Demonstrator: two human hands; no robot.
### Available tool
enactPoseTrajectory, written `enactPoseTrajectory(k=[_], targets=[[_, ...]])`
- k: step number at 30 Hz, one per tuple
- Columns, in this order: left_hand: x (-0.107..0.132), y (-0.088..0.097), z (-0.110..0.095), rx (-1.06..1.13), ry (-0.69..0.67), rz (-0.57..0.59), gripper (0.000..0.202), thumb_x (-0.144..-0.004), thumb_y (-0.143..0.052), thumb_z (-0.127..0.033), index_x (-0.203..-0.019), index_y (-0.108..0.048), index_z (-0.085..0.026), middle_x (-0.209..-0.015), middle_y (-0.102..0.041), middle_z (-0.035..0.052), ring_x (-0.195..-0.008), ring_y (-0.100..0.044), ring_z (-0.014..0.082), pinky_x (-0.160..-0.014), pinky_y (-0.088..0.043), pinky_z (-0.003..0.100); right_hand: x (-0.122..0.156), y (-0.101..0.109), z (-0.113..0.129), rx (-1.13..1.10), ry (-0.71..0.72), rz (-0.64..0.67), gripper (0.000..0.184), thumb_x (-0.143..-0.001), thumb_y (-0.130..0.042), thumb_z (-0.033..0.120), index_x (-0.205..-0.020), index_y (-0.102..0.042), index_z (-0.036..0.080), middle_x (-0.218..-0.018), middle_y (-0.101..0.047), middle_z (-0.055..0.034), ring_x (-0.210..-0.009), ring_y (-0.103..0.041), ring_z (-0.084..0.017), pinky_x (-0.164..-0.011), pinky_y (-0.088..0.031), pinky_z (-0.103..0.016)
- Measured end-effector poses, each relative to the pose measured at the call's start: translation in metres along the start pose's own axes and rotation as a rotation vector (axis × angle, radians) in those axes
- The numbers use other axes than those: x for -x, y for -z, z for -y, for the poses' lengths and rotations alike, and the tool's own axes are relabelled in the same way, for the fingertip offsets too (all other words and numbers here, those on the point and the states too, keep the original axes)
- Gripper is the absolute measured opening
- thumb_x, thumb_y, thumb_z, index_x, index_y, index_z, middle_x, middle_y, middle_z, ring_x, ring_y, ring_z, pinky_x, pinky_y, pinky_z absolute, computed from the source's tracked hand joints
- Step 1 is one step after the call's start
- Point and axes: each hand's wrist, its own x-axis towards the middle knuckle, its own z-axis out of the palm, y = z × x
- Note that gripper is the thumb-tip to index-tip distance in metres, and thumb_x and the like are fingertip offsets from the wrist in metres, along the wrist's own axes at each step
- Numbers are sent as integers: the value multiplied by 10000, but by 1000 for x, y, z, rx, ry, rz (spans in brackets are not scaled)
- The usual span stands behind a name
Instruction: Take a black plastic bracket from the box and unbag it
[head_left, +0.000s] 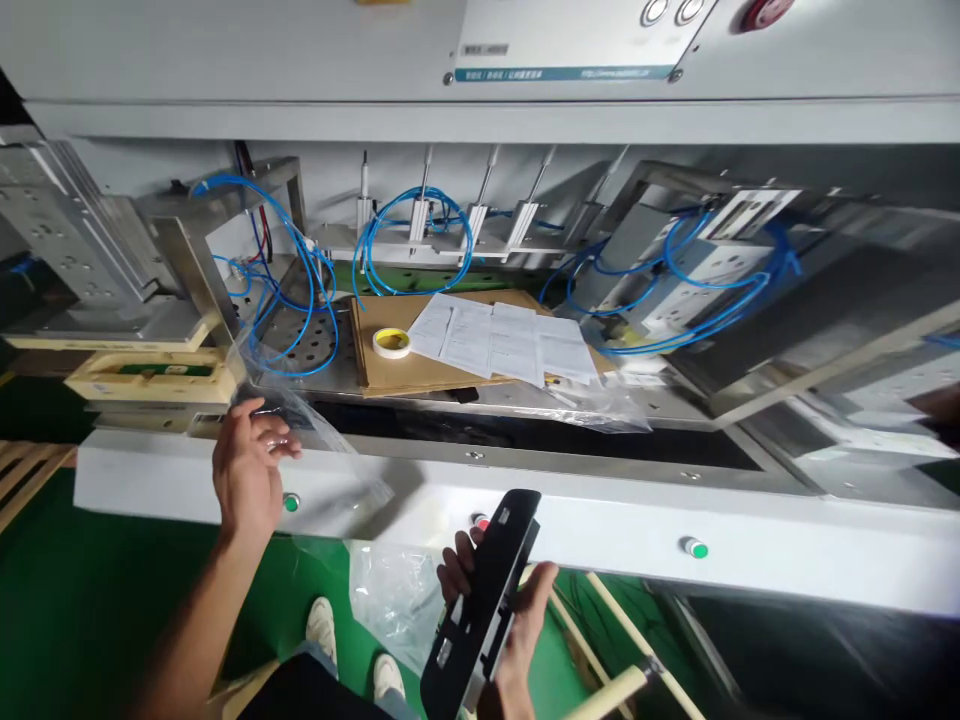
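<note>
Black part (pixel 482 605) sits in the right hand (pixel 521 635), pinched between thumb on 1 long edge and curled fingers on the other; tilted, far end up, held just in front of the white ledge (pixel 622 535). Left hand (pixel 250 470) is raised over the ledge, fingers loosely curled and apart; no firm hold visible, can't tell if they touch the clear film (pixel 334 435) beside them.

Risks, my read: part is long and grip is from the sides, so a loose thumb could let it twist or drop to the floor. Far end is near the red button (pixel 481 522); a careless swing could knock it. Film could cling to fingers or snag. Smooth face probably scuffs if it hits metal.

Materials: part looks like matte plastic, slim bar, rounded end, 2 small pale rectangles on its face, stepped side. Film and hanging bag (pixel 394 595) are thin, crinkled, shiny. Cream block (pixel 150 388) at left: rounded corners, green inset. Further in: flat brown cardboard (pixel 416 375), thin white papers (pixel 491 340), tape ring (pixel 391 343), glossy blue tubing (pixel 470 250) in loops.
</note>
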Motion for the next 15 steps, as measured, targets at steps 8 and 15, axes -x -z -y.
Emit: enactPoseTrajectory(k=[8, 15], targets=[[12, 52, 68, -23, 299, -212, 306, -942, -601, -458, -1178, -555, -268, -946, -669, 12, -777, -701, 187, -757, -559, 335, -1, -17, -40, 174, -65, -26, 337, -808, -821, 556, -897, -741, 241, -888, -686, -35, -887, -698, -255, -889, -590, -460], [53, 71, 107, 27, 452, -328, 335, -954, -569, -454, -1189, -573, -216, -1096, -728, 119, -961, -743, 260, -933, -574, 439, -34, -18, -41, 308, -157, 14, 435, -753, -852, 633, -918, -777, 238, -1049, -771, -83, -1072, -733, -342, -1003, -572, -550]])
